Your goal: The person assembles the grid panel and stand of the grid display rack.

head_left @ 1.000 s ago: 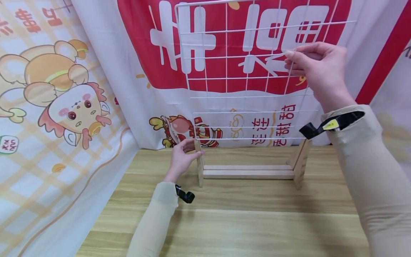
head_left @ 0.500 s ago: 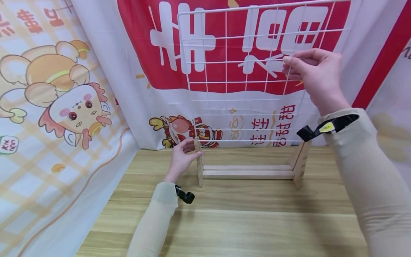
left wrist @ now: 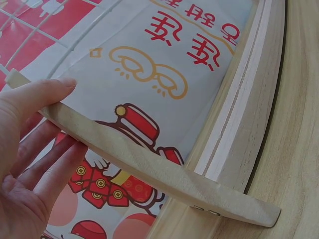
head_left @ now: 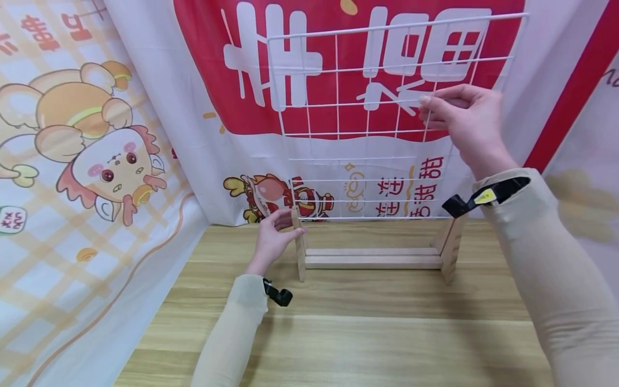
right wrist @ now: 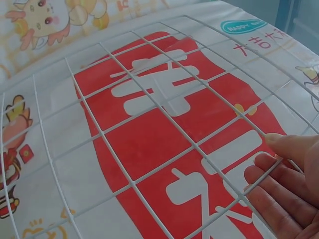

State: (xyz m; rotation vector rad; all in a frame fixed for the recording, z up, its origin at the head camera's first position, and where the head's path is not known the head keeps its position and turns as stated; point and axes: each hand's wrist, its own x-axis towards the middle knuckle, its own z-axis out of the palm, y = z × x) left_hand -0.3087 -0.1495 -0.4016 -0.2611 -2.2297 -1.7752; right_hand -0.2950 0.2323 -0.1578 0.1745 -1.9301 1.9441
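Observation:
My right hand (head_left: 471, 118) pinches a white wire grid panel (head_left: 337, 70) between thumb and fingers, right of its middle. The panel stands nearly upright. Its bottom wire is level with the tops of a wooden stand's side pieces; I cannot tell whether it touches them. In the head view, my left hand (head_left: 273, 239) holds the top of the stand's left side piece (head_left: 300, 247). The left wrist view shows the thumb on one side of that wooden piece (left wrist: 144, 157) and the fingers on the other. A double crossbar (head_left: 372, 263) joins it to the right side piece (head_left: 452, 252).
The stand rests on a wood-grain table (head_left: 358, 344), near its back edge. Behind hangs a white cloth with a red printed panel (head_left: 333, 121). Another printed cloth (head_left: 96, 161) hangs along the left side.
The wire grid panel has come down toward the stand, its top edge dropping in the head view. My right hand has moved down and slightly left with it. The left hand has stayed put.

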